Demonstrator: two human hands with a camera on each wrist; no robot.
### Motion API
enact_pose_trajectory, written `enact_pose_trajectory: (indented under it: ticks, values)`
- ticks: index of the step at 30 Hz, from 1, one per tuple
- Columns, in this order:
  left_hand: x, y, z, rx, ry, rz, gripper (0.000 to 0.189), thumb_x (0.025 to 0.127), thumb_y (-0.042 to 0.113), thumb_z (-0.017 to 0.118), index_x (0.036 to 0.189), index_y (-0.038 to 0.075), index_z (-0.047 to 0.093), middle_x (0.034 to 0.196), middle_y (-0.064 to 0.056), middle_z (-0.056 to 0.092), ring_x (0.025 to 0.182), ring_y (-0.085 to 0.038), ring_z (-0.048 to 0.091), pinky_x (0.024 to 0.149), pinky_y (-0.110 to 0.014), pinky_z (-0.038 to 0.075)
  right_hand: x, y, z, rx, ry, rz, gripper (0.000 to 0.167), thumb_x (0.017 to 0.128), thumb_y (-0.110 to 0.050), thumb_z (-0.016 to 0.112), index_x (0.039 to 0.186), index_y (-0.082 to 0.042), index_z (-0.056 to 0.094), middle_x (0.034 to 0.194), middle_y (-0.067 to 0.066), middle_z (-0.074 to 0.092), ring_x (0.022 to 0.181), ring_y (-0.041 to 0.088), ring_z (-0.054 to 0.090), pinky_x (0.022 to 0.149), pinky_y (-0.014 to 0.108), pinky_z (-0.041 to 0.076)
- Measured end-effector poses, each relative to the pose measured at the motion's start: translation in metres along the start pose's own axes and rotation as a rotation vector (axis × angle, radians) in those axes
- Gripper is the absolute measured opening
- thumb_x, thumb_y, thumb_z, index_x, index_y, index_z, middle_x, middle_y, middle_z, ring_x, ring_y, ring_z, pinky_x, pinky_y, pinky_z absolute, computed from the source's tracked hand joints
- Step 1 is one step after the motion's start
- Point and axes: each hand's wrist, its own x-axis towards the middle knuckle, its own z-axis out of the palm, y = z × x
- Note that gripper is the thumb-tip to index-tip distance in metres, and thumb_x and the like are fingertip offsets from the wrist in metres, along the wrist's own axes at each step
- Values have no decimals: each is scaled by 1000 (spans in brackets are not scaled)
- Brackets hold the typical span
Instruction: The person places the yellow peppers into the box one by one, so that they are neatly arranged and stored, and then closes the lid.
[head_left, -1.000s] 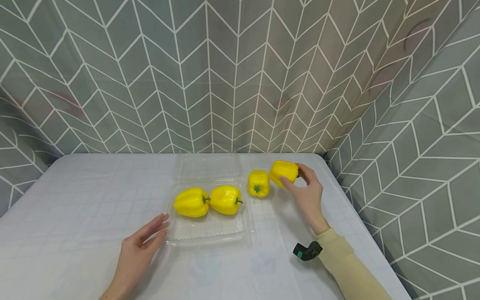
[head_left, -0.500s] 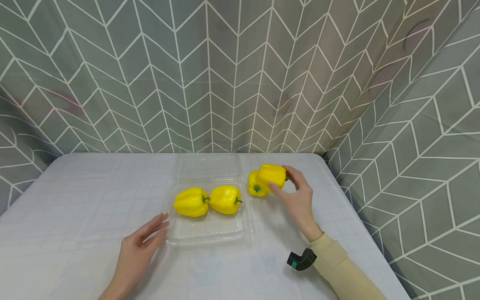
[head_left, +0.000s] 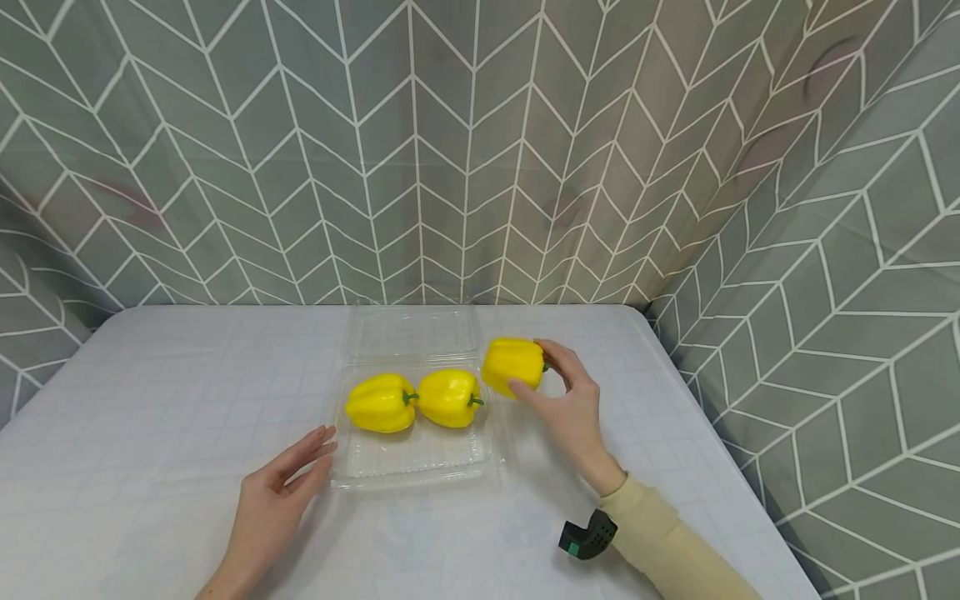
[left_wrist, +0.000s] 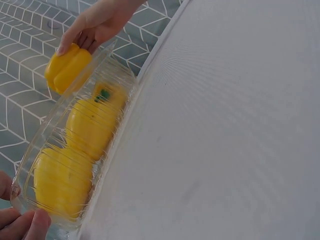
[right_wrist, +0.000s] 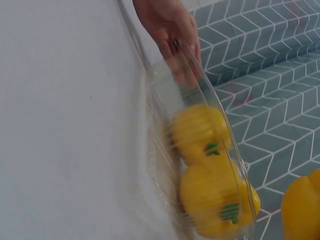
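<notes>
- The left hand (head_left: pixel 273 492) is nearest, its fingers mostly straight and slightly apart, with the fingertips touching the left edge of the box.
- The black device (head_left: pixel 588 535) sits at the right wrist, beside the beige sleeve (head_left: pixel 667 542).
- The white cloth (head_left: pixel 165 383) with faint lines covers the table under everything.
- The clear plastic box (head_left: pixel 412 477) lies on the cloth, in front of the person, its near part showing bare ridged plastic.
- The left pepper (head_left: pixel 378 403), yellow, lies on its side in the box, green stem pointing right.
- The right pepper (head_left: pixel 446 398), also yellow, lies beside it in the box, against the left one's stem, its own stem pointing right.
- The right hand (head_left: pixel 566 408) grips a yellow pepper around its stem end, between thumb and fingers.
- The held pepper (head_left: pixel 510 365) is raised off the cloth at the box's far right corner, stem pointing right.
- Another pepper (left_wrist: pixel 116 95) shows through the plastic in the left wrist view.
- The lid (head_left: pixel 412 333) lies folded back behind the box.
- The grey curtain (head_left: pixel 442 150) with white zigzag lines hangs behind the table.
</notes>
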Motion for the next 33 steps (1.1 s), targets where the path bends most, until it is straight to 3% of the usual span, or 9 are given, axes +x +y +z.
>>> enact_pose_trajectory:
  ticks: [11,17,27,33]
  values:
    - [1,-1,-1,20,-10,-13,43,95,10,69,136,0,59,130,-3,68,107,5,66,86,-12,55,-15,-12,20,46,-61,-19,63,78,-17,88,135,-14,61,131,-1,63,116,16,58,111,36,44]
    - [1,-1,-3,32,-20,-21,43,96,10,68,137,0,58,131,-9,67,107,4,66,87,-13,55,-22,-15,28,34,-93,-38,62,78,-19,88,134,-14,62,128,-5,63,114,15,59,104,44,48]
    - [1,0,-2,17,-18,-20,44,95,9,68,137,0,58,130,-4,68,106,4,66,86,-13,55,-34,-24,44,47,-137,-46,63,76,-22,88,134,-23,62,135,-4,61,117,17,59,104,52,48]
    - [0,0,-1,4,-1,-13,43,94,7,69,136,1,60,129,-1,68,105,5,66,85,-12,55,-40,-25,52,47,-169,-56,63,77,-24,88,134,-18,62,135,-4,60,117,17,59,106,46,49]
